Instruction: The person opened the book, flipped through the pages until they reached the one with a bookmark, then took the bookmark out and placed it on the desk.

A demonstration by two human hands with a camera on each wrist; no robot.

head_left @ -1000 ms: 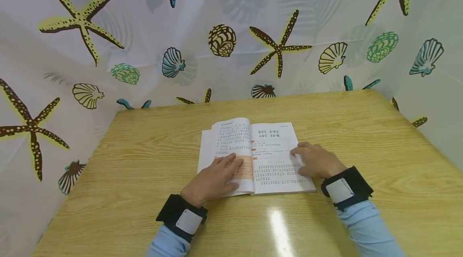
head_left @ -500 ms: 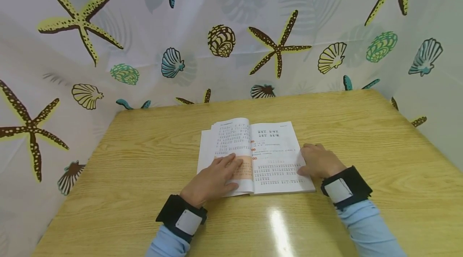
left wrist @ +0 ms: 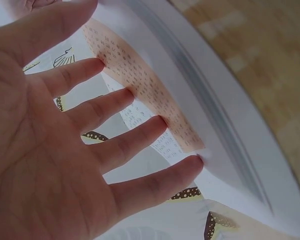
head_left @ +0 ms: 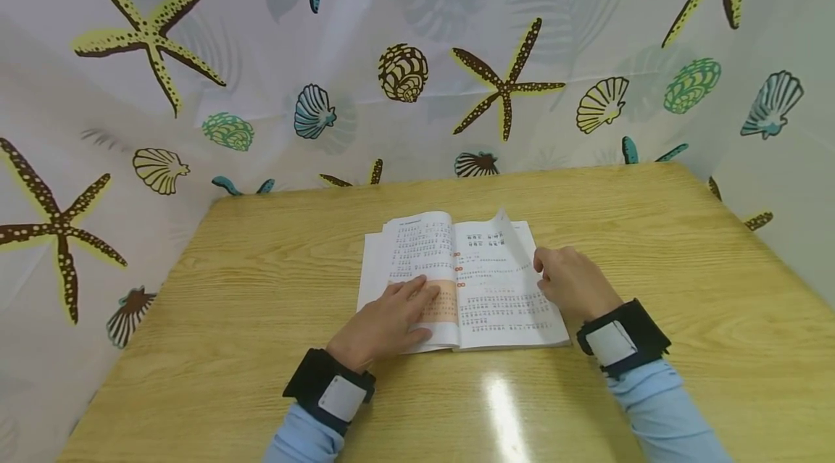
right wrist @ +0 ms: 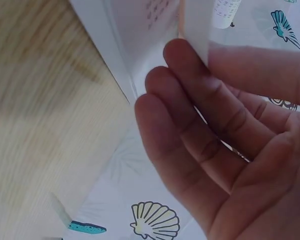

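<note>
An open book [head_left: 502, 318] with printed pages lies on the wooden table. My left hand [head_left: 386, 322] rests on its left page, fingers spread; in the left wrist view the fingertips [left wrist: 160, 122] touch the paper beside an orange text block [left wrist: 145, 80]. At the book's right edge my right hand [head_left: 577, 282] pinches the edge of the right page [head_left: 485, 260], which is lifted and curls at its top corner. The right wrist view shows that page [right wrist: 196, 25] between thumb and fingers, the other fingers curled beside the book's edge.
The wooden table [head_left: 274, 245] extends around the book on all sides. Behind it hangs a white cloth [head_left: 352, 35] printed with starfish and shells. Each wrist wears a black band [head_left: 329, 390] with a pale plate.
My right hand's extended fingers drew back off the page to its right edge, then pinched it. The page's upper right corner has risen and curled. My left hand stays in place.
</note>
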